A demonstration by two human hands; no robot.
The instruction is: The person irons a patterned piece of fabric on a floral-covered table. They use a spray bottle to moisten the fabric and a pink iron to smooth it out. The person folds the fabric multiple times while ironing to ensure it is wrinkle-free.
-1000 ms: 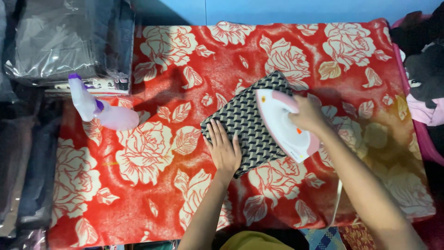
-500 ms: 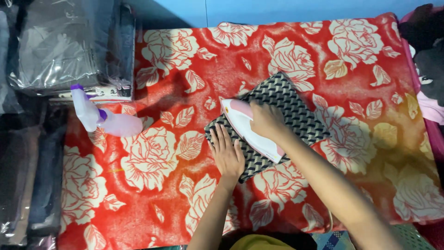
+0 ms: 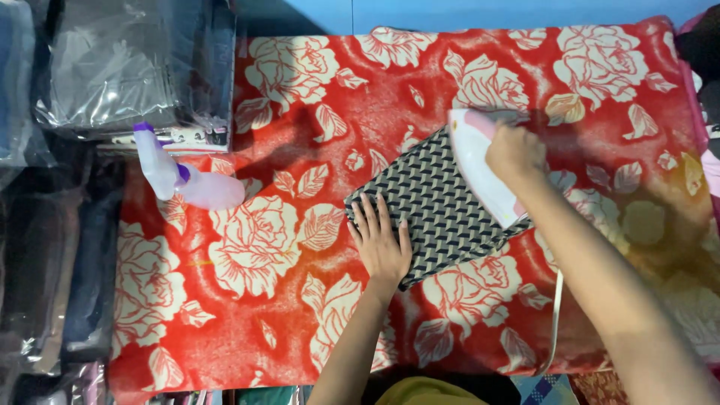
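Ironing a little patterned cloth [image 3: 439,206] on the red floral blanket [image 3: 300,112]

Right hand [image 3: 514,154] is gripping the iron [image 3: 480,176] by its handle; left hand [image 3: 381,241] is lying flat, pinning the soft, probably slidey fabric's near corner.

You have two hands [image 3: 382,244] [image 3: 514,154] in view, one iron [image 3: 480,165], one patterned cloth [image 3: 439,206], one spray bottle [image 3: 184,176] — and one floral blanket [image 3: 300,315].

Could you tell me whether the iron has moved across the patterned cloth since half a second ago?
Yes. The iron, held by the right hand, has slid toward the far right part of the patterned cloth, away from the spray bottle.
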